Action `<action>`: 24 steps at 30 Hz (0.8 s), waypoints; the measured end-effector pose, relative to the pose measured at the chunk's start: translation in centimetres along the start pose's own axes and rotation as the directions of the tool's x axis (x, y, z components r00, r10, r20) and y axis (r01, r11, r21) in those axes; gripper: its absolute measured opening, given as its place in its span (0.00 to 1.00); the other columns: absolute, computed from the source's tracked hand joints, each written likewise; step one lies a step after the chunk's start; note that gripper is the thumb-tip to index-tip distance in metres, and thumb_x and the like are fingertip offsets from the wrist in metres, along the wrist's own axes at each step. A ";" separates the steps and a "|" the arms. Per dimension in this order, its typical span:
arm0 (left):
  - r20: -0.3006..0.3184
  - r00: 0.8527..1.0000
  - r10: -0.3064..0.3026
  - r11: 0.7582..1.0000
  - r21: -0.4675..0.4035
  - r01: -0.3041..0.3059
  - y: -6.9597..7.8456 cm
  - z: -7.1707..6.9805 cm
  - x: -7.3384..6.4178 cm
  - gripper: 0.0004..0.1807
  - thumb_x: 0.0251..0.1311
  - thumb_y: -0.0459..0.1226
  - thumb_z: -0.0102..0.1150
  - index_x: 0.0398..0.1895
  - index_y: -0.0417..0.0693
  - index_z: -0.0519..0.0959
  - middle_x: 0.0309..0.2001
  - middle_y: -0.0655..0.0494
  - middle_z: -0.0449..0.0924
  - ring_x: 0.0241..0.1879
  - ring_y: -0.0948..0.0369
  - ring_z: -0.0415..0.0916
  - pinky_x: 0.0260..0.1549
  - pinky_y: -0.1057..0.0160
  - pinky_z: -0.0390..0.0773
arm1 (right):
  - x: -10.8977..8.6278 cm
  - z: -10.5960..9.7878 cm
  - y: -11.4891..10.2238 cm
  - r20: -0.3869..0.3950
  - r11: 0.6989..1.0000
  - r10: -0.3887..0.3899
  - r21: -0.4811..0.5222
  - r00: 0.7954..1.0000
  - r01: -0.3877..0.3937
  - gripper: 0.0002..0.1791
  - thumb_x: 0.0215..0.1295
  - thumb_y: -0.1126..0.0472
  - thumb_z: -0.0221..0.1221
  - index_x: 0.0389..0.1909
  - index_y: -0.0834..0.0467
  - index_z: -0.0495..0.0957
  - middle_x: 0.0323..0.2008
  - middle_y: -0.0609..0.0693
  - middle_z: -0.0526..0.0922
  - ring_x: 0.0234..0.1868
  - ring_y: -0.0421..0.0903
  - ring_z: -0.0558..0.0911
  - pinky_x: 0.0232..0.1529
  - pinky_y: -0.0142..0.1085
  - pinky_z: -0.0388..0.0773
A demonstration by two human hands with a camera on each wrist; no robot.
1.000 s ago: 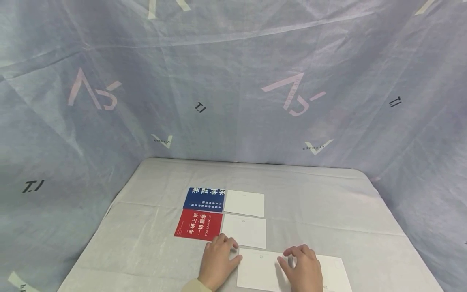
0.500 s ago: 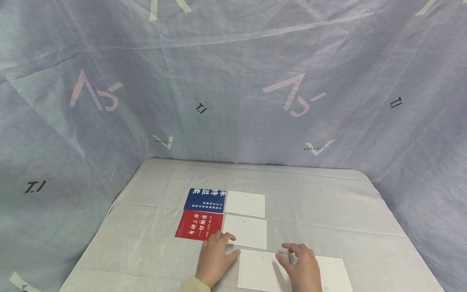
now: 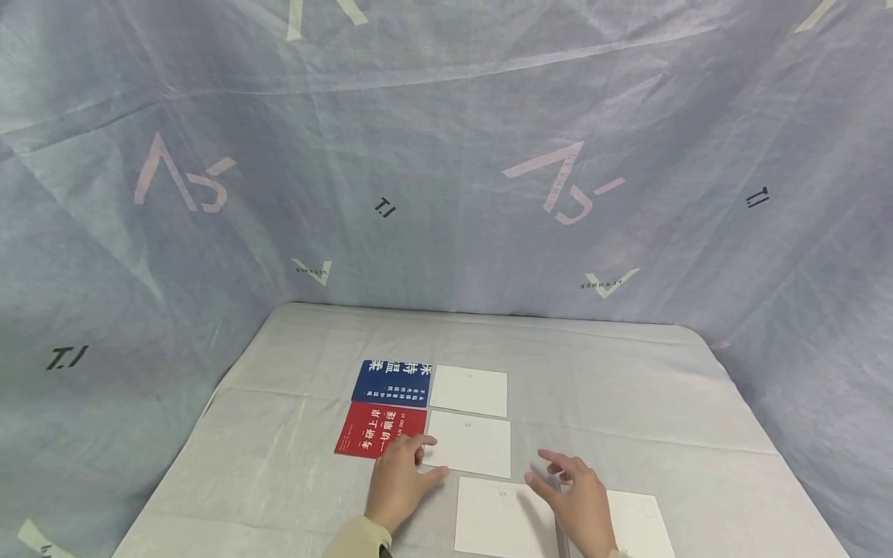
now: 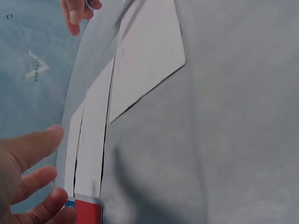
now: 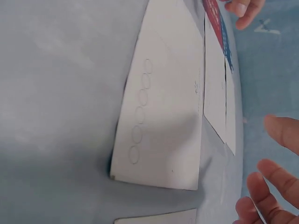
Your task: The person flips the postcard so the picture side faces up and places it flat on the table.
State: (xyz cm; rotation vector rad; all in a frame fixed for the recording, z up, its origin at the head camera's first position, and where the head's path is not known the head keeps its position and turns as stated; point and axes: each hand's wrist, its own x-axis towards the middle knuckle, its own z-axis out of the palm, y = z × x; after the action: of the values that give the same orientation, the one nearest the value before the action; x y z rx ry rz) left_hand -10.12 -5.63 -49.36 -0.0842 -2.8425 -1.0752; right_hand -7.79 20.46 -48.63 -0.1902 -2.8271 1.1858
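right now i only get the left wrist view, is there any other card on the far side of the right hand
Observer: Yes, in the head view another white card lies to the right of the right hand, partly hidden by it.
Operator: ok, any printing near the edge of the middle white card, the one between that hand and the left hand
Observer: Yes, the right wrist view shows a row of six oval outlines along its near edge.
Operator: and the red card low in my view, anything written on it
Observer: It carries rows of white Chinese characters, as the head view shows.
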 end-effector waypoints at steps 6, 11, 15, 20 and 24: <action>0.010 0.999 -0.036 0.999 -0.027 0.036 -0.6 -0.2 0.5 0.25 0.45 0.43 0.81 0.48 0.46 0.85 0.29 0.59 0.69 0.31 0.63 0.64 0.33 0.60 0.65 | 0.4 0.5 -0.4 0.008 0.998 0.007 0.056 1.000 -0.008 0.27 0.56 0.51 0.74 0.53 0.61 0.83 0.39 0.51 0.83 0.42 0.51 0.81 0.44 0.50 0.78; 0.024 0.998 -0.060 0.998 -0.011 0.060 -1.2 0.0 0.9 0.28 0.45 0.44 0.81 0.50 0.45 0.84 0.31 0.58 0.72 0.34 0.60 0.68 0.36 0.55 0.71 | 0.9 1.1 -0.6 0.006 0.998 0.000 0.064 1.000 -0.001 0.27 0.55 0.52 0.75 0.52 0.62 0.84 0.37 0.52 0.83 0.41 0.51 0.81 0.43 0.49 0.77; 0.032 0.997 -0.075 0.997 0.008 0.075 -1.4 0.1 1.4 0.30 0.44 0.45 0.81 0.52 0.45 0.84 0.36 0.56 0.78 0.41 0.54 0.75 0.45 0.46 0.76 | 1.2 1.6 -0.8 0.009 0.998 -0.005 0.058 1.000 0.005 0.27 0.54 0.53 0.75 0.52 0.62 0.84 0.38 0.52 0.82 0.41 0.51 0.80 0.43 0.49 0.77; 0.044 0.995 -0.092 0.995 0.049 0.090 -1.5 0.2 1.8 0.32 0.43 0.46 0.82 0.53 0.45 0.83 0.42 0.50 0.82 0.48 0.47 0.77 0.52 0.39 0.74 | 1.6 2.2 -0.9 0.013 0.998 -0.003 0.055 1.000 0.003 0.26 0.53 0.53 0.75 0.51 0.63 0.84 0.38 0.53 0.82 0.41 0.51 0.80 0.43 0.48 0.76; 0.051 0.994 -0.102 0.993 0.072 0.098 -1.4 0.3 2.0 0.32 0.42 0.46 0.82 0.53 0.45 0.83 0.46 0.47 0.82 0.50 0.45 0.77 0.53 0.38 0.73 | 1.9 2.6 -1.3 0.015 0.999 -0.006 0.039 1.000 0.005 0.26 0.52 0.54 0.76 0.49 0.64 0.84 0.37 0.54 0.82 0.40 0.52 0.80 0.44 0.49 0.75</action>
State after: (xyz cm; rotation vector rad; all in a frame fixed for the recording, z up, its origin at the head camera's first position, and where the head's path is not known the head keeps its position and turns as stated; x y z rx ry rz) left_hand -12.27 -6.48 -50.27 0.0351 -2.9583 -1.0060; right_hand -10.04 18.02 -49.53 -0.1719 -2.8129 1.2448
